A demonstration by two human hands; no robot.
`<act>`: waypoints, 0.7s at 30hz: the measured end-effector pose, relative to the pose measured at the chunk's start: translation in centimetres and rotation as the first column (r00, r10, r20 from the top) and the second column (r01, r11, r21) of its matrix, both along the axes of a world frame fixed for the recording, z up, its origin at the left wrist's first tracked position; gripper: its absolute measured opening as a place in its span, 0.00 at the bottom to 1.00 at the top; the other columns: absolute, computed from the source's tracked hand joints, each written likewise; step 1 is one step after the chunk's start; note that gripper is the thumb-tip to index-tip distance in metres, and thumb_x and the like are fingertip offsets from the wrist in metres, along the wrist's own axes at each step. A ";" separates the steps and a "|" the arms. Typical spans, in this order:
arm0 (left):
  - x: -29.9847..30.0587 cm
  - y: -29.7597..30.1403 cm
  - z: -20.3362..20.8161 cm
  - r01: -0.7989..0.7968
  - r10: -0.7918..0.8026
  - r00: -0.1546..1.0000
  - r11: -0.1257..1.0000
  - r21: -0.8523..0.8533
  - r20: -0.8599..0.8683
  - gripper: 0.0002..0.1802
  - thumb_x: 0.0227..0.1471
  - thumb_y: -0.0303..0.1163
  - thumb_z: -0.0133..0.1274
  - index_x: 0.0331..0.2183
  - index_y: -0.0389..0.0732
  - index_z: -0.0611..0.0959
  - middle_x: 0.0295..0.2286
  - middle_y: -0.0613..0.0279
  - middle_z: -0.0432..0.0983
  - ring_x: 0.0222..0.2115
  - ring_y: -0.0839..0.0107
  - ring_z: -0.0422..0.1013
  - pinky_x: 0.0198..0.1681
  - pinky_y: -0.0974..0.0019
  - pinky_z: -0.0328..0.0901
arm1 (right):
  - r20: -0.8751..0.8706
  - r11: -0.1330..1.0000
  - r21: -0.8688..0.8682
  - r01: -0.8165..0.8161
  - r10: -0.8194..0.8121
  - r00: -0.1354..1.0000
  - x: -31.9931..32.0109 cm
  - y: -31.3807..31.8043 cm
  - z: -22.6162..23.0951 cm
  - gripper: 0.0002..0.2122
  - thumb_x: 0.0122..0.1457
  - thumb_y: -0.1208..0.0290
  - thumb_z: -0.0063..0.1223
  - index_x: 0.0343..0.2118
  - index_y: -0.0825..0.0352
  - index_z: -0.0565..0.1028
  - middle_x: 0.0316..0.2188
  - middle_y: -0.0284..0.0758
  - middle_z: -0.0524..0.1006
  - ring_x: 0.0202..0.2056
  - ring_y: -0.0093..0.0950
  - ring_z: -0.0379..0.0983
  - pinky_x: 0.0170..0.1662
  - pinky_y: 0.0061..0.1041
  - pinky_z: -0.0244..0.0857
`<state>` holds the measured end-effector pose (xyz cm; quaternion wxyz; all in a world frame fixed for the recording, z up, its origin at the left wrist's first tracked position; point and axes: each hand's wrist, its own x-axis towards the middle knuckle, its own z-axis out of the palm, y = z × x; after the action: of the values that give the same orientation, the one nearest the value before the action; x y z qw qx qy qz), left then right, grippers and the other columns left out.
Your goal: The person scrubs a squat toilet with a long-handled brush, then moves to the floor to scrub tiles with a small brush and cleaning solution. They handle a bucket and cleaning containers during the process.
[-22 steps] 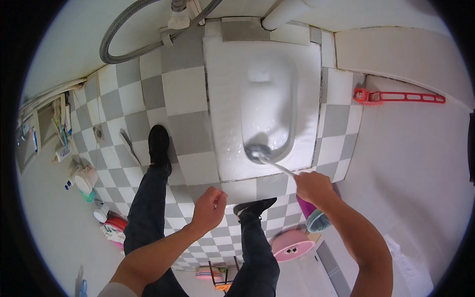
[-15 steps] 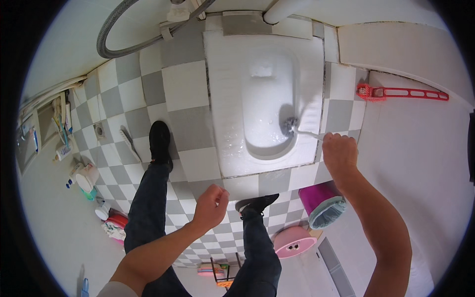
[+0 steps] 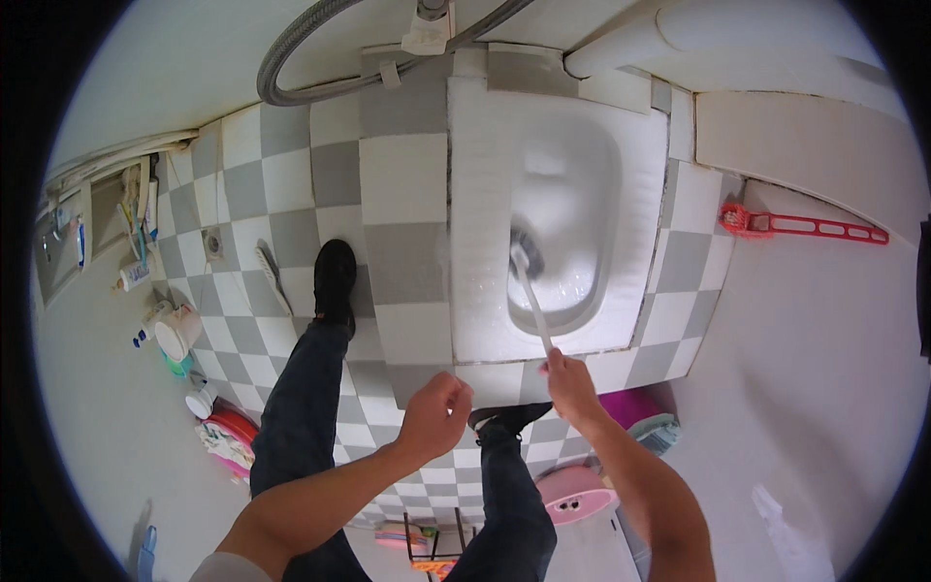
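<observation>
A toilet brush [image 3: 531,291] with a thin white handle slants up and to the left from the right hand [image 3: 570,380], whose fingers close around its lower end. Its dark bristle head sits inside the bowl of a white squat pan [image 3: 621,252], against the left inner wall. The pan is a long oval basin in a raised white slab, set into the grey-and-white checked floor. Its bowl looks wet and pale. The left hand [image 3: 436,415] hangs loosely curled and holds nothing, just short of the slab's near edge.
</observation>
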<state>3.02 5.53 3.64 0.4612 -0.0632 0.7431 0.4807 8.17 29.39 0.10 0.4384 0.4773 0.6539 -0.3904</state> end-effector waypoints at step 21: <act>-0.5 -0.1 -0.1 0.050 -0.050 0.999 0.999 0.011 0.015 0.07 0.63 0.29 0.53 0.35 0.35 0.79 0.32 0.57 0.78 0.29 0.71 0.74 0.33 0.68 0.68 | 0.165 0.641 0.433 -0.633 0.634 0.755 -5.8 9.1 0.7 0.21 0.69 0.59 0.39 0.63 0.53 0.68 0.40 0.43 0.80 0.40 0.46 0.79 0.46 0.46 0.73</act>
<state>2.48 5.39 3.50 0.4789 -0.0457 0.7385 0.4724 2.34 38.49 0.85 0.4191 0.3078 0.8530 -0.0445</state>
